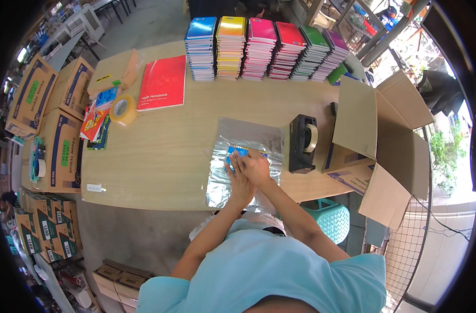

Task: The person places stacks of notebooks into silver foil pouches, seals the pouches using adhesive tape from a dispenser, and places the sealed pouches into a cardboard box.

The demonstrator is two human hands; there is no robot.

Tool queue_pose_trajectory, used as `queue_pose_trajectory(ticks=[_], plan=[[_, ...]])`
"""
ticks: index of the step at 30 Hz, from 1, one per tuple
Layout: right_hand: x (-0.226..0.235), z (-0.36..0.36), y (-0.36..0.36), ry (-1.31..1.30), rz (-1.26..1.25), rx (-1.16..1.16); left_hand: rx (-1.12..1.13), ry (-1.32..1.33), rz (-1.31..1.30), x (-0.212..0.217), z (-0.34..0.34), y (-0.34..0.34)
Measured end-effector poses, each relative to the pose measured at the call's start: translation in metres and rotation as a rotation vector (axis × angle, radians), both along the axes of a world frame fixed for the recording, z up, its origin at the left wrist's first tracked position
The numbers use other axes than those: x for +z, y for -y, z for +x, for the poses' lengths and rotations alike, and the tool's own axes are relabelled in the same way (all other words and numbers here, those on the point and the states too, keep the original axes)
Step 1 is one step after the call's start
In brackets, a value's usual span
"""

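Note:
A clear plastic bag (233, 138) lies flat on the wooden table (159, 156), near its front edge. Inside the bag shows a blue notebook (237, 152), mostly covered by my hands. My left hand (240, 180) presses flat on the bag with its fingers together and pointing away from me. My right hand (257, 166) lies beside it, partly overlapping, also pressing down on the bag and the notebook. Neither hand grips anything.
A black tape dispenser (302, 143) stands just right of the bag. An open cardboard box (384, 141) sits at the table's right end. Several stacks of coloured notebooks (264, 48) line the far edge; a red notebook (163, 82), tape roll (123, 109) and cartons (55, 130) are left.

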State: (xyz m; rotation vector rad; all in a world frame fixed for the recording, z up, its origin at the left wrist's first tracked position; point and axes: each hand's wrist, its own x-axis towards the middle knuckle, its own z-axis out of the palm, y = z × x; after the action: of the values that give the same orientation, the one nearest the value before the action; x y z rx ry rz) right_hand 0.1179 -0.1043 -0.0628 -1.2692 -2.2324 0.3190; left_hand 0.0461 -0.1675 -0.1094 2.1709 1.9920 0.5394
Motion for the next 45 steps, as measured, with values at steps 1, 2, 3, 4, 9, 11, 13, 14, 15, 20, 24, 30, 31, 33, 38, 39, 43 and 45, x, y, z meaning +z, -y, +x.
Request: queue_pose_trajectory(ticks=[1, 2, 3, 4, 9, 11, 13, 14, 15, 20, 24, 30, 31, 33, 38, 39, 43, 45], plan=[[0.000, -0.001, 0.001, 0.004, -0.002, -0.001, 0.006, -0.030, -0.014, -0.001, 0.000, 0.000], [0.000, -0.003, 0.002, 0.011, 0.007, 0.003, 0.005, -0.026, -0.016, -0.001, 0.000, 0.000], [-0.001, -0.002, 0.003, 0.018, 0.017, 0.003, 0.007, 0.011, -0.019, -0.001, 0.000, 0.000], [-0.003, 0.000, 0.003, 0.021, 0.018, -0.002, 0.010, 0.048, -0.022, 0.000, 0.001, 0.000], [0.008, 0.012, 0.012, 0.108, -0.051, 0.104, 0.044, 0.175, 0.012, 0.004, -0.004, 0.005], [0.018, 0.008, 0.022, 0.165, -0.098, 0.127, 0.043, 0.154, -0.005, 0.005, -0.022, 0.022], [0.019, 0.019, 0.025, 0.224, -0.140, 0.105, -0.043, 0.041, -0.133, 0.041, -0.052, 0.037], [0.015, 0.020, 0.031, 0.239, -0.103, 0.113, -0.066, -0.002, -0.172, 0.051, -0.069, 0.039], [0.011, 0.019, 0.036, 0.258, -0.064, 0.134, 0.017, -0.015, 0.022, 0.057, -0.082, 0.028], [-0.001, 0.008, 0.044, 0.265, -0.030, 0.114, -0.229, -0.129, 0.321, 0.074, -0.128, -0.050], [-0.014, 0.017, 0.039, 0.207, 0.023, 0.072, -0.094, -0.045, 0.287, 0.067, -0.142, -0.028], [-0.018, 0.013, 0.044, 0.175, 0.102, 0.075, -0.177, 0.265, 0.112, 0.050, -0.055, 0.009], [-0.017, 0.012, 0.043, 0.167, 0.107, 0.056, -0.131, 0.213, 0.038, 0.042, -0.051, 0.007], [-0.014, 0.014, 0.044, 0.180, 0.103, 0.038, -0.167, 0.079, 0.013, 0.039, -0.055, 0.008], [-0.016, 0.050, 0.056, 0.143, -0.059, -0.026, -0.192, 0.036, -0.037, 0.045, -0.055, 0.008], [-0.012, 0.053, 0.058, 0.180, 0.036, -0.028, -0.214, -0.033, -0.038, 0.044, -0.055, 0.010], [0.000, 0.073, 0.059, 0.190, -0.054, 0.039, -0.235, -0.115, -0.048, 0.041, -0.055, 0.009], [0.005, 0.120, 0.047, -0.203, 0.149, -0.127, -0.237, -0.020, -0.034, 0.043, -0.054, 0.009]])
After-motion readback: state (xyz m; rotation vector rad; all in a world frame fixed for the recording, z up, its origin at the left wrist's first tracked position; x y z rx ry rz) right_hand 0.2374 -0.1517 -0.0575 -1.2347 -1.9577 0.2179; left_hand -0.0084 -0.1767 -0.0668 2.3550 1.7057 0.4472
